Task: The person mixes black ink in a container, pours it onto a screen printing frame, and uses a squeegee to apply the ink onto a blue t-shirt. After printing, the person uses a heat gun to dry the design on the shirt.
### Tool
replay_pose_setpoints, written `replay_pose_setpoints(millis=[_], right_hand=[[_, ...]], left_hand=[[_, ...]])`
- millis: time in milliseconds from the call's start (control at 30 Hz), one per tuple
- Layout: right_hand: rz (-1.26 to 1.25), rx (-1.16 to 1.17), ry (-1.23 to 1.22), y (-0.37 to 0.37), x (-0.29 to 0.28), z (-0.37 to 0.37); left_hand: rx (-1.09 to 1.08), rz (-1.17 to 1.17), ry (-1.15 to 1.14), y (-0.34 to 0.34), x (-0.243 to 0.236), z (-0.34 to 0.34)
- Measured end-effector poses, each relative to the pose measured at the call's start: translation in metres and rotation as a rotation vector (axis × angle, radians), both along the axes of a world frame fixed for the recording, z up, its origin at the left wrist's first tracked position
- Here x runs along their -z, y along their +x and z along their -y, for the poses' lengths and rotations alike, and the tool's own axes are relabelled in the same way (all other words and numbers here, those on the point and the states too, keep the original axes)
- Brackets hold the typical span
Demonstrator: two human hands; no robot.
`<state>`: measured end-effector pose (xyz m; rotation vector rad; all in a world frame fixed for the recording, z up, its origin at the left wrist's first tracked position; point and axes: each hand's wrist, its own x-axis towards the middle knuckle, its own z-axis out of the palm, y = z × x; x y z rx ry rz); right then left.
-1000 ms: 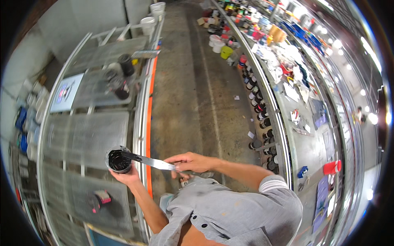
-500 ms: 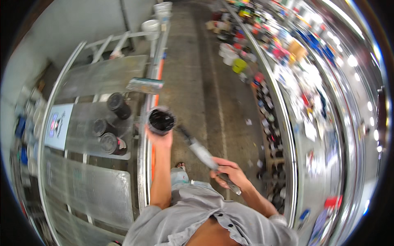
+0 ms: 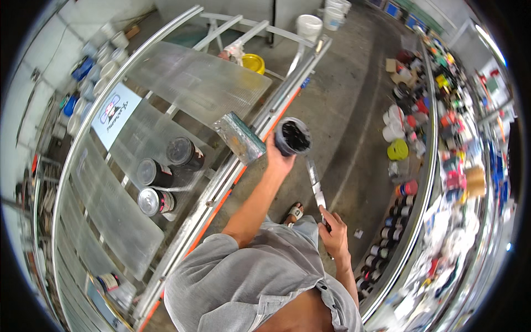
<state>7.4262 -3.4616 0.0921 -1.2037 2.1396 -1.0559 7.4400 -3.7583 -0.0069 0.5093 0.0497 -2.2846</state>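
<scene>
Grip, left hand: left hand point(image 3: 278, 159) closed around the lower wall of a small open tub point(image 3: 292, 136), held up at arm's length over the concrete floor point(image 3: 354, 110).
Grip, right hand: right hand point(image 3: 333, 232) closed on the handle end of a long flat metal spatula point(image 3: 315, 185), blade pointing up toward the tub.
Tub: dark, round, black ink inside, just beside the orange-edged rail point(image 3: 232, 182) of the long table.
Spatula tip: near the tub's underside; touching or not, cannot tell.
Squeegee: worn, paint-smeared block point(image 3: 239, 137) lying on the rail, just left of the tub.
Table: translucent panels point(image 3: 188, 83) with three lidded cans point(image 3: 160, 177) standing close together.
Right shelf: long rack point(image 3: 420, 182) crowded with coloured pots.
</scene>
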Motion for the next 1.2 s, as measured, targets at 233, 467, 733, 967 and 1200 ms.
replay_pose_setpoints(millis=[233,467,733,967,1200], right_hand=[[0.720,-0.185,-0.092,-0.135,-0.009,0.119],[0.540,-0.147,-0.001,-0.190,0.048,0.289],[0.337,-0.377,0.095,-0.230,0.121,0.411],[-0.020,-0.779,-0.154,-0.224,0.169,0.516],[-0.112,-1.026,-0.088,-0.214,0.207,0.553]], left_hand=[[-0.472,0.019,0.052,0.023,0.001,0.112],[-0.661,0.085,0.116,0.017,0.088,0.234],[-0.797,0.507,0.209,-0.007,0.163,0.284],[-1.132,0.937,0.152,0.019,0.109,0.246],[-0.904,1.876,0.190,0.091,0.066,0.114]])
